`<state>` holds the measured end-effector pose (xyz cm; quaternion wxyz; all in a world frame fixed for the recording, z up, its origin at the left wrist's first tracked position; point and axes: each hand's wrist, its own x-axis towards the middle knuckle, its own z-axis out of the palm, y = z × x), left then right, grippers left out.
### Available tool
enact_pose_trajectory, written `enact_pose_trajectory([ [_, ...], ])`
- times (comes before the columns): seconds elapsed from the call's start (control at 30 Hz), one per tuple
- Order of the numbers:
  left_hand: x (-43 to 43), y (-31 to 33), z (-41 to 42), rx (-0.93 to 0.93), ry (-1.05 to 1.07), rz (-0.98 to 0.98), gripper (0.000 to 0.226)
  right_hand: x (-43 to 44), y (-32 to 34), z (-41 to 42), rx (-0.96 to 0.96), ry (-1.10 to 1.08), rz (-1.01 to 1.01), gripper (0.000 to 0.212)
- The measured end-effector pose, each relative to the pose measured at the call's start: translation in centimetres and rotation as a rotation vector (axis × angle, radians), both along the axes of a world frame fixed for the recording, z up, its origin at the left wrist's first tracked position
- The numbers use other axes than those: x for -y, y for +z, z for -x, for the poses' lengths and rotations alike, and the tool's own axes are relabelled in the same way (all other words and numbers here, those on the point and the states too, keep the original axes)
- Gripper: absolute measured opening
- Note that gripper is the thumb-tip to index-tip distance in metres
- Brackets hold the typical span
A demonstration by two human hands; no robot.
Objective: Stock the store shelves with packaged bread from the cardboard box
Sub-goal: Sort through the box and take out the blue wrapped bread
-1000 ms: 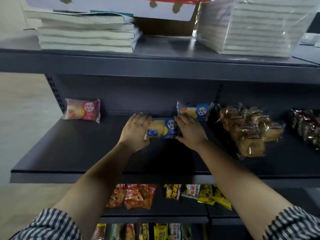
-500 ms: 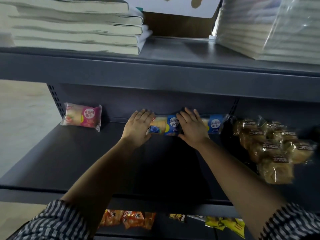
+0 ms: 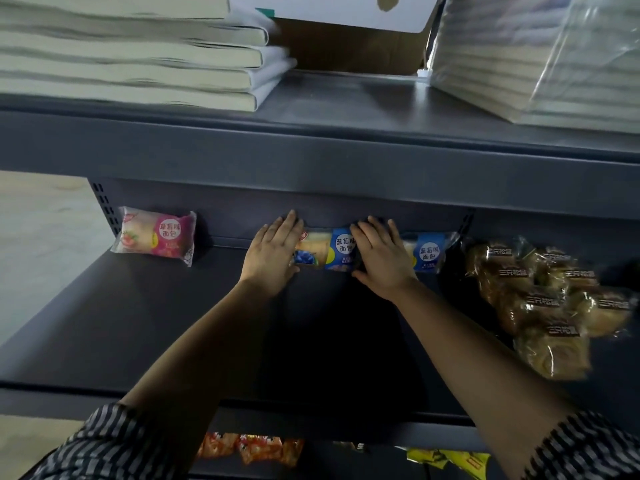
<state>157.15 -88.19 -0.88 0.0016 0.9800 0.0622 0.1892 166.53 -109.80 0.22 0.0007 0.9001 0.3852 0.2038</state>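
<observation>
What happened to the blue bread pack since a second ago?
The left hand and right hand slid the blue bread pack back along the shelf to its rear wall, in line with the other blue pack. The flat hands kept pressing its ends; nothing was let go. The pink pack and brown buns stayed put.

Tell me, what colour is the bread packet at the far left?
Mostly pink strawberry bread packet, clearest in the head view.

One head-worn camera looks forward and down from close range. It faces the dark shelf [image 3: 145, 327], with both forearms reaching in from below.
</observation>
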Motion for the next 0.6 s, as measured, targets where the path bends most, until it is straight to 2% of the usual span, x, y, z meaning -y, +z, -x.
enact_pose_trajectory([
  [0.1, -0.1, 0.3, 0.9, 0.003, 0.001, 0.026, 0.095, 0.6, 0.3, 0.7, -0.044, -0.003, -0.048, 0.099],
  [0.4, 2.3, 0.8, 5.2, -0.017, -0.103, 0.023, 0.099, 4.3, 0.2, 6.1, -0.158, -0.041, -0.097, 0.078],
  [0.6, 7.1, 1.5, 6.4, -0.027, -0.208, 0.012, 0.096, 8.6, 1.3, 10.0, -0.087, -0.104, -0.066, 0.075],
])
